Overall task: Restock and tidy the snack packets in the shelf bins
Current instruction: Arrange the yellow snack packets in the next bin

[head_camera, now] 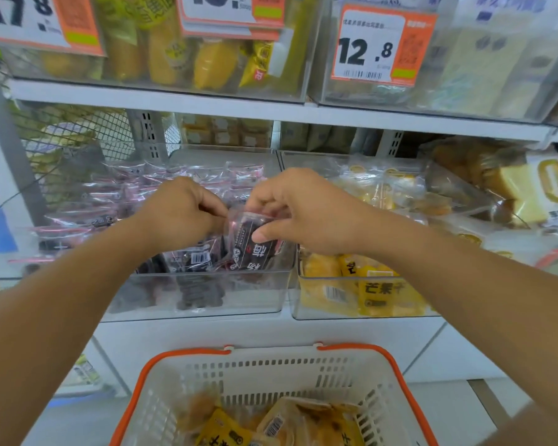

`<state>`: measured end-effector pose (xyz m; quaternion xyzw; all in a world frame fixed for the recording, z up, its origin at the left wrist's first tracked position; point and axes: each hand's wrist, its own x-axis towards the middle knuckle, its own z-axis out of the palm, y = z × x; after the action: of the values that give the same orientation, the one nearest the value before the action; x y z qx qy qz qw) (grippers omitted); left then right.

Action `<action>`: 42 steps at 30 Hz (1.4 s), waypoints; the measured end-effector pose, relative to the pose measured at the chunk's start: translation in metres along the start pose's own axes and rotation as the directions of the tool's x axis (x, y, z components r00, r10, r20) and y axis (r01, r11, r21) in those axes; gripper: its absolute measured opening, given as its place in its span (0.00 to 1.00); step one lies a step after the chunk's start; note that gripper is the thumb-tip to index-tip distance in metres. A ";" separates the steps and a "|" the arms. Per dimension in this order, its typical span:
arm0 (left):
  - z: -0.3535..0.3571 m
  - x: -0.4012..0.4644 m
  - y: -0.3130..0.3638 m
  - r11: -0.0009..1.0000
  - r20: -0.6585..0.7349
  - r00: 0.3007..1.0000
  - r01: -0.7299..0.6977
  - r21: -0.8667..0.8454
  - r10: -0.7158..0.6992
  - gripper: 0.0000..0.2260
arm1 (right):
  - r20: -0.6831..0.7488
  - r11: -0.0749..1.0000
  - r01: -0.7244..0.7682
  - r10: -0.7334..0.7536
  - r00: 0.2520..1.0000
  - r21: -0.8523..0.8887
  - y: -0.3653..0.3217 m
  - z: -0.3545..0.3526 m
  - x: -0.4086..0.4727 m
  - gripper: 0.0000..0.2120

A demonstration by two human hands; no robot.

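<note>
Both hands are up at the clear bin (207, 294) on the middle shelf. The right hand (300, 210) pinches a dark snack packet (252, 239) by thumb and fingers, holding it upright at the bin's front right corner. The left hand (181, 210) is curled on the packet's top left edge. My guess at the risk: the wrapper's slick, so a loose pinch could let it slide and topple the pink-edged packets (116, 201) stacked behind, or tip it into the yellow packets (368, 284) next door

both hands (187, 214) over left bin (194, 294), right bin (361, 304) beside it, basket (271, 375) below in front
</note>
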<state>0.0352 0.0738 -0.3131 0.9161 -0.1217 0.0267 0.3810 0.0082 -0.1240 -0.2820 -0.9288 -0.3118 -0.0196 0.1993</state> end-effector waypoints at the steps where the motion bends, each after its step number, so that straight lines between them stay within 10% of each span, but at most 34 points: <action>1: 0.001 0.000 0.000 1.000 -0.011 1.000 0.004 0.009 -0.004 0.09 | -0.015 0.996 0.035 -0.037 0.999 -0.079 -0.003 -0.004 0.002 0.08; 9: 0.003 0.001 0.000 0.999 -0.017 0.999 0.032 0.017 -0.032 0.05 | 0.147 0.876 0.085 -0.016 0.989 -0.476 -0.017 0.036 0.010 0.21; 17: 0.002 -0.003 -0.001 0.999 0.023 0.999 -0.034 0.033 0.033 0.07 | 0.035 0.971 0.023 -0.015 0.999 -0.239 -0.010 0.040 0.004 0.08; 23: 0.012 -0.005 -0.006 0.976 -0.042 0.987 -0.150 0.157 0.158 0.04 | 0.030 0.763 0.081 -0.081 0.996 -0.641 -0.026 0.042 -0.007 0.14; 25: 0.014 -0.010 -0.003 0.943 -0.145 0.942 -0.274 0.191 0.303 0.04 | 0.028 0.841 0.100 -0.101 0.995 -0.531 -0.022 0.028 -0.016 0.02; 28: 0.019 -0.023 0.014 0.846 -0.291 0.795 -0.489 0.210 0.532 0.10 | -0.012 0.935 0.018 -0.023 1.000 -0.356 -0.008 -0.007 -0.046 0.18; 35: 0.061 -0.032 0.061 0.405 0.329 0.673 -0.691 0.599 0.662 0.26 | -0.064 0.846 -0.309 0.313 0.947 -0.434 0.055 -0.051 -0.131 0.30; 39: 0.087 -0.035 0.085 0.488 0.343 0.751 -0.639 0.595 0.565 0.28 | -0.347 0.795 -0.323 0.151 0.925 -0.514 0.085 -0.052 -0.165 0.30; 42: 0.102 -0.025 0.090 0.774 0.207 0.851 -0.525 0.355 0.482 0.30 | -0.360 0.658 -0.612 0.495 0.790 -0.439 0.105 -0.076 -0.184 0.42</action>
<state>-0.0155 -0.0547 -0.3266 0.9078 -0.3741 0.1041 0.1585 -0.0718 -0.3346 -0.2795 -0.9888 0.0287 -0.1409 -0.0393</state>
